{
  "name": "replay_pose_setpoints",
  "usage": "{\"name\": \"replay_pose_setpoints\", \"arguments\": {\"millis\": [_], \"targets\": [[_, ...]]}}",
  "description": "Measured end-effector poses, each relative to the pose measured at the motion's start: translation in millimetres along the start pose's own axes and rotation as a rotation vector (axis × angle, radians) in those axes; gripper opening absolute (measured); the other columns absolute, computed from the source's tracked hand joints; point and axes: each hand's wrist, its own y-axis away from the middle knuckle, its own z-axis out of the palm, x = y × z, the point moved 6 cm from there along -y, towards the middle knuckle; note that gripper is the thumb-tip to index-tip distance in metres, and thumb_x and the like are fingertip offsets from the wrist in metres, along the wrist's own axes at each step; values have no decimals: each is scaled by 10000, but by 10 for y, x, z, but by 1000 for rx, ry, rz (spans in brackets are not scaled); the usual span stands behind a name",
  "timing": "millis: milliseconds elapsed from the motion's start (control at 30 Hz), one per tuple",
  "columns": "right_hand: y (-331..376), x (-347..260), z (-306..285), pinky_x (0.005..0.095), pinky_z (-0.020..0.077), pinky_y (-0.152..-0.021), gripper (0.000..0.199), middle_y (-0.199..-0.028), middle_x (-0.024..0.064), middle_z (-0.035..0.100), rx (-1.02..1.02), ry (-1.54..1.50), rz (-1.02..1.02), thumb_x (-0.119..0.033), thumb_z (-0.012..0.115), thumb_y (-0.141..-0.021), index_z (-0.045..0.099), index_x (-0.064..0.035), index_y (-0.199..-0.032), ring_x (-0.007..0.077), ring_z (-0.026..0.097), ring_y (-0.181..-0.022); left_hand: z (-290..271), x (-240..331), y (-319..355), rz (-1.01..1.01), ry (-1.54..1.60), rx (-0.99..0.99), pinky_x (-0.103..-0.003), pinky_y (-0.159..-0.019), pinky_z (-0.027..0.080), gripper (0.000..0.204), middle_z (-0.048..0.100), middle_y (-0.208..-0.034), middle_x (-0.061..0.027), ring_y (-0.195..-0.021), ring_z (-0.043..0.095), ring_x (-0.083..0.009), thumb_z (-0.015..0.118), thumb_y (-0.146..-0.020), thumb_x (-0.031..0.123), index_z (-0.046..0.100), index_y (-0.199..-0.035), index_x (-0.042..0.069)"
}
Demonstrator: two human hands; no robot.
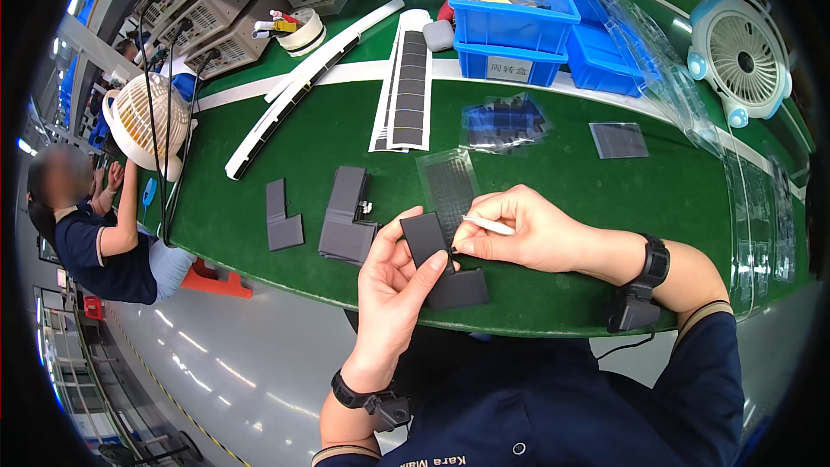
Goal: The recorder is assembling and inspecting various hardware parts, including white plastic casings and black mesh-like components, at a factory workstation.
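My left hand (pixel 391 281) grips an L-shaped dark grey flat piece (pixel 424 238), thumb on its face, above the table's near edge. In my right hand (pixel 527 229) is a slim white tool (pixel 489 225), pinched between thumb and fingers. Its exact kind is unclear. The right fingertips meet the piece's inner corner, where a tiny black bit shows. Just beyond my hands lies a clear sheet (pixel 448 183) with a fine grid of small marks. To the left are a stack of similar L-shaped pieces (pixel 346 207), a single one (pixel 284 218) and small white bits (pixel 367 207).
The green table (pixel 553 173) carries long white strips with black labels (pixel 410 91), blue bins (pixel 510 13), dark film pieces (pixel 506 124) and a clear square sheet (pixel 619 140). Fans stand right (pixel 743 60) and left (pixel 151 117). A seated person (pixel 108 233) works at left.
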Motion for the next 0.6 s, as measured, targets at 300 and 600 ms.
{"name": "replay_pose_setpoints", "arguments": {"millis": [300,600], "targets": [[-3,40,8,207,433,-661,107,-750,-15,620,-13,-165,105,-113,667,-833,676,-16,-878,39,528,-704,-14,7,12,27,23,-17,-294,-858,500,539,600,-1078,-111,-945,603,-161,598,-817,-82,370,-1298,-2],[-29,93,-7,209,438,-664,119,-757,5,638,-3,-154,111,-129,668,-822,677,-13,-849,46,550,-710,-10,21,-10,9,0,-28,-292,-852,502,524,599,-1077,-110,-938,603,-158,590,-818,-87,377,-1290,1]]}}
